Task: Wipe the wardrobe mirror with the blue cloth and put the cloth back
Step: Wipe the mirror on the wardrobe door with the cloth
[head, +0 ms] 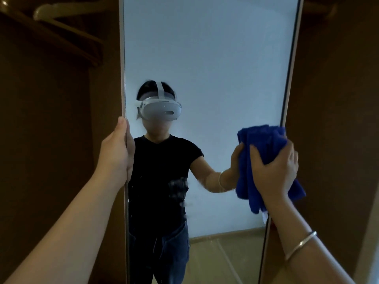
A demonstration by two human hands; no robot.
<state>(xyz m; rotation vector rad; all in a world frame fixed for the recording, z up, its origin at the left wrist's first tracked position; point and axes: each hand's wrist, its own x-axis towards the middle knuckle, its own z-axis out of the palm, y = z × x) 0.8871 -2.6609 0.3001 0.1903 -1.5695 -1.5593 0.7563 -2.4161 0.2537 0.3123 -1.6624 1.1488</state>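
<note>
The tall wardrobe mirror (pixel 215 64) fills the middle of the head view, framed by a thin pale edge. My right hand (pixel 273 171) grips a bunched blue cloth (pixel 264 140) and presses it against the glass near the mirror's right edge, at about mid height. My left hand (pixel 118 148) grips the mirror's left edge, thumb on the outer side and fingers wrapped round onto the glass. Smears and droplets show on the glass (pixel 178 189) between my two hands. A thin bangle sits on my right wrist.
Dark brown wardrobe panels (pixel 51 140) stand on both sides of the mirror. A pale hanger (pixel 61 11) hangs at the upper left inside the wardrobe. The mirror reflects a person wearing a headset, a pale wall and a wooden floor.
</note>
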